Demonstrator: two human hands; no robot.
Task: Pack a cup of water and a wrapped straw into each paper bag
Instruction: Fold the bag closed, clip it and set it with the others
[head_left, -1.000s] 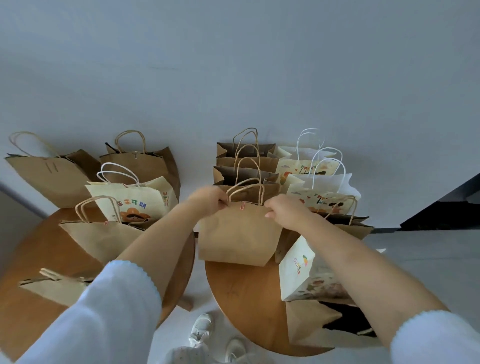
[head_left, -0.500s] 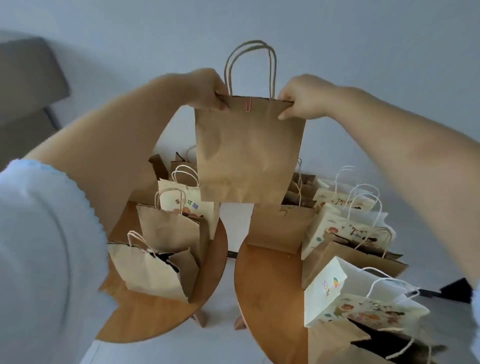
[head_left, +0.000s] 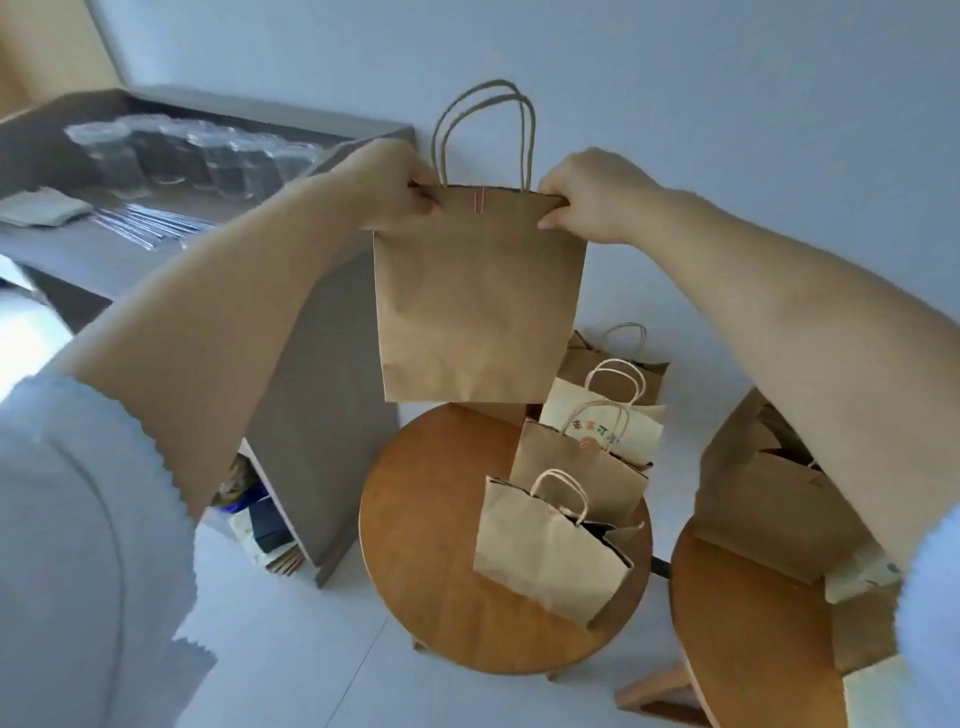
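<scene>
Nearest the camera, pale blue sleeves frame both forearms, which reach up and forward. The left hand (head_left: 393, 188) pinches the top left corner of a brown paper bag (head_left: 478, 301), and the right hand (head_left: 587, 195) pinches the top right corner; each grip is closed tight on the paper edge, fingers curled over it. The bag hangs in the air between them, above and clear of the round wooden counter (head_left: 431, 540) below. It is plain kraft paper, flat and lightly creased, its mouth closed, with two twisted paper handles (head_left: 485, 132) standing up in loops and a pink paper clip (head_left: 478, 200) on the top edge near the left hand.

On the round counter stand more bags (head_left: 550, 551), brown ones in front and a cream printed one behind. A second round counter (head_left: 748, 634) at right carries further bags. Farther back at left, a grey counter (head_left: 78, 249) bears a row of clear cups (head_left: 171, 156), blurred, and wrapped straws (head_left: 150, 226).
</scene>
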